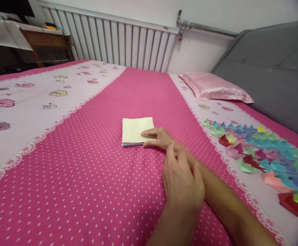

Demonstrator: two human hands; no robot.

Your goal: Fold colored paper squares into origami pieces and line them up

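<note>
A neat square stack of paper sheets (133, 131), pale yellow on top with bluish and white edges below, lies on the pink dotted bedspread. My right hand (159, 137) is at its near right corner, fingers on the top sheet and thumb against the front edge, gripping it there. Closer to me, my left hand (183, 179) hovers by the right wrist and partly covers it. Its fingers are loosely bent and apart, with nothing seen in them; the palm side is hidden.
Rows of folded paper shapes (269, 145) in many colours cover the bed on the right. Beyond them are a pink pillow (215, 87) and a grey headboard (272, 65). A white radiator (113, 39) lines the far wall, and a wooden desk (45, 42) stands at far left.
</note>
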